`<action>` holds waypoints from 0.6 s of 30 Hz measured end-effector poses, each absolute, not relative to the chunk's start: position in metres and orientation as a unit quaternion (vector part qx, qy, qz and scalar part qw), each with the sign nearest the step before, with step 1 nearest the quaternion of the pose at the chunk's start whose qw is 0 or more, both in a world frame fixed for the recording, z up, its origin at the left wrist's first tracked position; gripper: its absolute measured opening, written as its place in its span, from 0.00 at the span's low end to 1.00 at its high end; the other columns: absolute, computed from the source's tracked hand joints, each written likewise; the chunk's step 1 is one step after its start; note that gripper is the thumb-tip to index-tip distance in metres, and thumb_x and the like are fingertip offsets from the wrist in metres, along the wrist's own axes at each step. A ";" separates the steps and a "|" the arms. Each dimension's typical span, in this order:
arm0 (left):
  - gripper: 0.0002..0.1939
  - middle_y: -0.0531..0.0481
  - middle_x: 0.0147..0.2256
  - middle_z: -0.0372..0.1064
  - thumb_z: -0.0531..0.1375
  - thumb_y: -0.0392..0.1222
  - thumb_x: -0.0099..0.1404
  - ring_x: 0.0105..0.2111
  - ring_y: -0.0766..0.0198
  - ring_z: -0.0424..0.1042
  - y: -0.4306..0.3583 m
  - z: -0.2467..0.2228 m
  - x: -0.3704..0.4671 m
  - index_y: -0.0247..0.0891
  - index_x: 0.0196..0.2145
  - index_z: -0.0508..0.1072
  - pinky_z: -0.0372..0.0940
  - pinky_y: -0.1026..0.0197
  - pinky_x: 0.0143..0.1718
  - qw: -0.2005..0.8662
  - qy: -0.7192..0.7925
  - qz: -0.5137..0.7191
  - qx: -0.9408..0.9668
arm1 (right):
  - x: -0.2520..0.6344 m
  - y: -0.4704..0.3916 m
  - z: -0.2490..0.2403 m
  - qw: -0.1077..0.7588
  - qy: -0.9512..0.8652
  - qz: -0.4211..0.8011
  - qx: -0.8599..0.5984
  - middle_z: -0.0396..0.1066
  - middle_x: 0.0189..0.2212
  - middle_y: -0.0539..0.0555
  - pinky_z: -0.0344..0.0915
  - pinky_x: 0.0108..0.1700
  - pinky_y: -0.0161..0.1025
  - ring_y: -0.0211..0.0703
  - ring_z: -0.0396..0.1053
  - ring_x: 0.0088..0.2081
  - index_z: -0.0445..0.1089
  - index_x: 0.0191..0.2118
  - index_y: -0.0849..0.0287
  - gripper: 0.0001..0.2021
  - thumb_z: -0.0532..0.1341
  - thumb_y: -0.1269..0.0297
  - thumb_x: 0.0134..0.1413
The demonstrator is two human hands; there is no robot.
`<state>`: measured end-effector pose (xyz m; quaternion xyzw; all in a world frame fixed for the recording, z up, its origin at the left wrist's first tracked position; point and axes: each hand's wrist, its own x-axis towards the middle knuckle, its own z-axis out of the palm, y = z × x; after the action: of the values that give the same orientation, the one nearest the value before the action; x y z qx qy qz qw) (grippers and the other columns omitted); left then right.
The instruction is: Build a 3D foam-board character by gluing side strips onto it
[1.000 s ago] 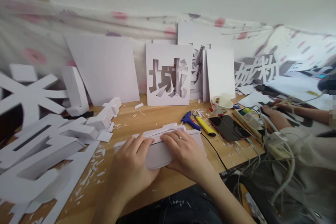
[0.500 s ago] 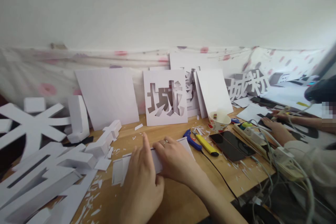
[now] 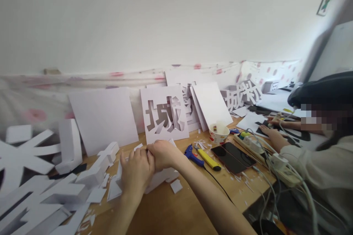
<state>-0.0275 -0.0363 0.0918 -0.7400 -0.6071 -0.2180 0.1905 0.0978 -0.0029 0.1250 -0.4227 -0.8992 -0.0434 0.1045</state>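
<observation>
My left hand [image 3: 137, 172] and my right hand [image 3: 163, 155] meet over a white foam board piece [image 3: 160, 180]. Both have their fingers curled onto it, and they hide much of it. Its visible part slopes toward me just above the wooden table. Close by on the right lies a small white offcut [image 3: 176, 186]. More white pieces [image 3: 114, 187] show left of my left hand. A blue glue gun [image 3: 195, 156] and a yellow utility knife [image 3: 209, 160] rest to the right of my right hand.
White cut-out characters [image 3: 57, 191] crowd the left side. Boards [image 3: 104, 121] lean on the wall, one with a cut-out character [image 3: 143, 93]. A paper cup [image 3: 218, 134], phones [image 3: 234, 158] and a cabled power strip [image 3: 286, 172] stand right. A co-worker's hand [image 3: 271, 134] rests on paper.
My hands have drawn together, and the foam board piece is now tilted up between them. My left index finger, stretched out before, is curled. The view has shifted right and up.
</observation>
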 end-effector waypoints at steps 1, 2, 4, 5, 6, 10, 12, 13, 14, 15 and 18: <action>0.23 0.35 0.39 0.78 0.43 0.39 0.71 0.44 0.43 0.75 -0.031 0.093 -0.030 0.31 0.38 0.78 0.55 0.33 0.57 0.176 -0.609 -0.216 -0.743 | 0.097 0.000 0.125 0.103 -0.899 -0.039 -0.424 0.77 0.32 0.58 0.59 0.29 0.37 0.50 0.76 0.34 0.69 0.37 0.60 0.14 0.64 0.56 0.48; 0.24 0.35 0.40 0.78 0.43 0.40 0.71 0.44 0.43 0.75 -0.027 0.094 -0.032 0.31 0.38 0.78 0.56 0.34 0.56 0.164 -0.610 -0.212 -0.745 | 0.097 0.003 0.125 0.102 -0.899 -0.035 -0.425 0.77 0.32 0.58 0.59 0.29 0.37 0.50 0.76 0.34 0.69 0.39 0.61 0.16 0.65 0.55 0.47; 0.24 0.35 0.40 0.78 0.42 0.40 0.71 0.44 0.44 0.75 -0.018 0.097 -0.036 0.31 0.38 0.78 0.59 0.37 0.54 0.148 -0.609 -0.202 -0.752 | 0.095 0.008 0.125 0.102 -0.896 -0.028 -0.431 0.78 0.33 0.58 0.60 0.29 0.37 0.51 0.76 0.34 0.68 0.42 0.62 0.20 0.65 0.54 0.47; 0.24 0.35 0.39 0.78 0.42 0.40 0.71 0.44 0.44 0.75 -0.014 0.098 -0.038 0.31 0.38 0.78 0.60 0.40 0.53 0.140 -0.605 -0.196 -0.759 | 0.094 0.010 0.125 0.103 -0.895 -0.025 -0.434 0.78 0.34 0.59 0.60 0.30 0.37 0.51 0.76 0.34 0.68 0.43 0.62 0.21 0.66 0.54 0.46; 0.24 0.36 0.39 0.78 0.42 0.40 0.71 0.43 0.45 0.75 -0.010 0.099 -0.039 0.32 0.38 0.78 0.63 0.43 0.51 0.131 -0.599 -0.191 -0.767 | 0.093 0.011 0.125 0.103 -0.893 -0.022 -0.437 0.78 0.34 0.59 0.61 0.30 0.37 0.51 0.76 0.34 0.68 0.42 0.62 0.22 0.67 0.53 0.45; 0.25 0.36 0.39 0.78 0.41 0.39 0.70 0.44 0.47 0.75 0.001 0.103 -0.045 0.31 0.36 0.77 0.66 0.51 0.44 0.107 -0.588 -0.177 -0.782 | 0.088 0.014 0.124 0.108 -0.890 -0.019 -0.443 0.77 0.37 0.60 0.66 0.35 0.38 0.51 0.76 0.37 0.68 0.39 0.63 0.21 0.69 0.54 0.43; 0.24 0.35 0.39 0.77 0.41 0.39 0.70 0.44 0.47 0.75 0.004 0.104 -0.048 0.32 0.36 0.77 0.67 0.51 0.42 0.101 -0.587 -0.177 -0.784 | 0.084 0.016 0.124 0.112 -0.887 -0.022 -0.447 0.76 0.40 0.62 0.68 0.39 0.40 0.52 0.75 0.41 0.69 0.40 0.64 0.24 0.71 0.53 0.41; 0.24 0.35 0.38 0.77 0.41 0.39 0.70 0.44 0.47 0.75 0.005 0.105 -0.049 0.32 0.35 0.77 0.67 0.52 0.41 0.098 -0.586 -0.178 -0.785 | 0.083 0.017 0.123 0.113 -0.886 -0.024 -0.449 0.75 0.41 0.63 0.68 0.42 0.41 0.53 0.75 0.42 0.69 0.41 0.65 0.25 0.72 0.53 0.40; 0.24 0.36 0.38 0.77 0.42 0.39 0.70 0.44 0.47 0.75 0.006 0.106 -0.050 0.32 0.35 0.77 0.67 0.53 0.41 0.095 -0.586 -0.180 -0.784 | 0.081 0.018 0.123 0.112 -0.885 -0.026 -0.450 0.75 0.41 0.64 0.68 0.44 0.42 0.54 0.75 0.43 0.69 0.41 0.66 0.26 0.73 0.53 0.40; 0.24 0.36 0.38 0.77 0.42 0.40 0.70 0.44 0.48 0.76 0.007 0.106 -0.050 0.33 0.35 0.77 0.67 0.53 0.40 0.093 -0.587 -0.183 -0.783 | 0.080 0.020 0.124 0.110 -0.885 -0.025 -0.451 0.75 0.41 0.64 0.69 0.44 0.43 0.54 0.74 0.44 0.69 0.41 0.66 0.26 0.73 0.53 0.40; 0.23 0.37 0.38 0.78 0.42 0.40 0.69 0.43 0.49 0.76 0.008 0.109 -0.051 0.35 0.35 0.77 0.67 0.55 0.39 0.085 -0.594 -0.187 -0.778 | 0.077 0.027 0.124 0.095 -0.888 -0.013 -0.451 0.75 0.38 0.62 0.70 0.43 0.44 0.54 0.75 0.42 0.70 0.38 0.64 0.24 0.73 0.52 0.38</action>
<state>-0.0511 0.0081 0.1093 -0.7776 -0.5943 -0.1871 0.0847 0.0774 0.0268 0.1240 -0.4505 -0.8876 -0.0129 0.0946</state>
